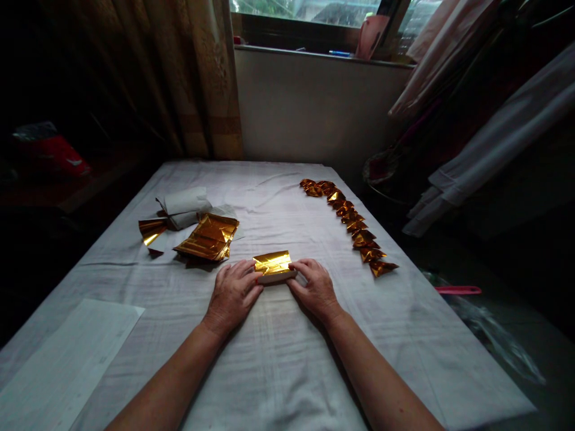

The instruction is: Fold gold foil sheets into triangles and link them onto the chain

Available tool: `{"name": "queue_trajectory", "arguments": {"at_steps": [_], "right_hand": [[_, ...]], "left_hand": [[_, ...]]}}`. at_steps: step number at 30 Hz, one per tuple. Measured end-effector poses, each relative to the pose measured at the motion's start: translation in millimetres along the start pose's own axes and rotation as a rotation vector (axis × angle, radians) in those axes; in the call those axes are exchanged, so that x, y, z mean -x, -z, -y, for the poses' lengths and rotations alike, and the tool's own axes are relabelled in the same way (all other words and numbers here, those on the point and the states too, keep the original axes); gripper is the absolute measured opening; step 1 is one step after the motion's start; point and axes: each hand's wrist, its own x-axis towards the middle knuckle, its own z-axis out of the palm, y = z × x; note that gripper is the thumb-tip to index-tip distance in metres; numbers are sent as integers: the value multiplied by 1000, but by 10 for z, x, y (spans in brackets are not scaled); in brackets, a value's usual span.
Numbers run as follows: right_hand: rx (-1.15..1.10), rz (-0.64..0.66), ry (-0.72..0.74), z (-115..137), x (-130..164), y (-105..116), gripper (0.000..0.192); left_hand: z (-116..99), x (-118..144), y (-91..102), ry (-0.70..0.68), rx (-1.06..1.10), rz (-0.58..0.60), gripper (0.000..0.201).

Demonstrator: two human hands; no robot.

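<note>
A sheet of gold foil paper (273, 263) lies in front of me, its near edge rolled or folded up to show a pale underside. My left hand (233, 292) grips its left end between thumb and fingers. At the right end, my right hand (313, 287) pinches it the same way. Just left of my left hand is a stack of gold foil sheets (207, 237). Over to the right, several folded gold foil pieces (354, 225) run in a curved row along the table's side.
White cloth covers the table (278, 359). Crumpled pale paper (184, 206) and a curled foil scrap (151, 230) lie at the left. A flat white sheet (72, 359) rests front left. Clothes (503, 131) hang on the right; a pink cup (372, 37) stands on the windowsill.
</note>
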Motion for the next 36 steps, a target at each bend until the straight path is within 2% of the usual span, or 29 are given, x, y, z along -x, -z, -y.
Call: {"name": "queue_trajectory", "arguments": {"at_steps": [7, 11, 15, 19, 21, 24, 29, 32, 34, 36], "right_hand": [[-32, 12, -4, -35, -4, -11, 21], [-42, 3, 7, -20, -4, -8, 25], [-36, -21, 38, -31, -1, -15, 23], [-110, -106, 134, -28, -10, -23, 16], [-203, -126, 157, 15, -19, -17, 16], [-339, -131, 114, 110, -29, -3, 15], [-417, -124, 19, 172, -41, 1, 22], [-338, -116, 4, 144, -52, -14, 23], [-230, -127, -7, 122, -58, -33, 22], [-117, -138, -22, 103, -64, -57, 20]], "left_hand": [[14, -6, -12, -6, 69, 7, 17], [29, 1, -25, -21, 92, -15, 19], [50, -6, -43, -57, 135, -139, 21], [57, -13, -37, -72, 197, -304, 22], [41, -9, -12, -14, 264, -333, 21], [-18, 3, 36, 163, 422, -298, 22], [-135, 5, 34, 398, 704, -250, 46], [-128, -10, -7, 428, 745, -228, 52], [-89, -20, -20, 403, 660, -241, 53], [-49, -24, -13, 319, 507, -297, 50]]}}
